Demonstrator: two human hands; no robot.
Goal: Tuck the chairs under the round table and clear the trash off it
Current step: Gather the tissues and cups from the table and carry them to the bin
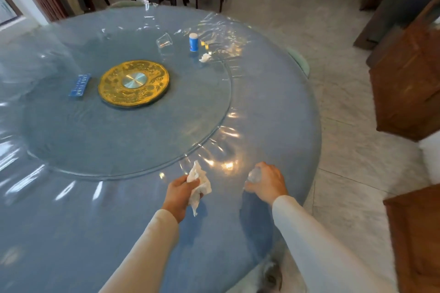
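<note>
Left hand (181, 194) grips crumpled tissue (198, 184); right hand (267, 182) clutches crushed clear plastic (254, 175). Far side of table (273, 114): tipped cup (164, 40), bottle (193, 41), tissue scrap (204, 57), blue box (79, 84)

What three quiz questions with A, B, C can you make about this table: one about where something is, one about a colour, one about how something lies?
1. Where does the blue packet lie?
A. left of the gold plate
B. on the floor
C. on a chair

2. What colour is the tissue that the left hand holds?
A. red
B. white
C. green

3. How is the clear cup near the small blue-and-white bottle?
A. upright
B. stacked in another cup
C. tipped on its side

Answers:
1 A, it lies on the glass turntable just off the plate's left edge.
2 B, the crumpled paper is plainly white.
3 C, its side rests on the glass.
</note>
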